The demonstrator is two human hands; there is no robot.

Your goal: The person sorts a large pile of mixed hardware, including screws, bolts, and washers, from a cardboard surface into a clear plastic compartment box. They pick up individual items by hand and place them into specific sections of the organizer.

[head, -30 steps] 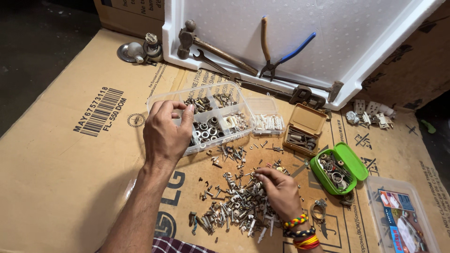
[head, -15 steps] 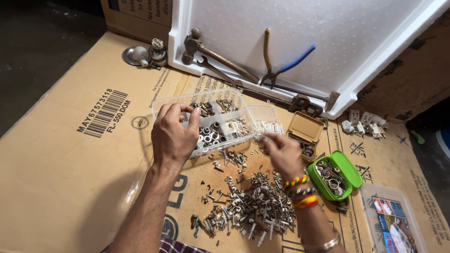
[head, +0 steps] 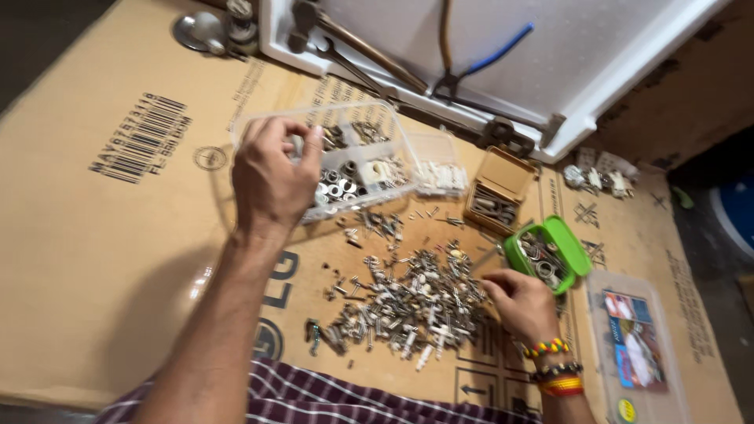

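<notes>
My left hand (head: 271, 177) grips the near left side of a clear plastic compartment box (head: 369, 161) that holds nuts, washers and small white parts, and tilts it up off the cardboard. My right hand (head: 522, 302), with coloured bead bracelets at the wrist, rests with curled fingers on the right edge of a heap of small metal screws and fittings (head: 412, 302) spread on the cardboard. Whether its fingers pinch a piece I cannot tell.
A flattened cardboard sheet (head: 118, 235) covers the floor. An open green tub of rings (head: 546, 255), a small tan box (head: 495, 192) and a clear lidded box (head: 636, 345) lie to the right. A hammer (head: 353, 43) and blue-handled pliers (head: 471, 59) lie on a white panel (head: 597, 71).
My right hand went up to the compartment box half a second ago and has come back down to the right edge of the heap. My left hand kept hold of the box.
</notes>
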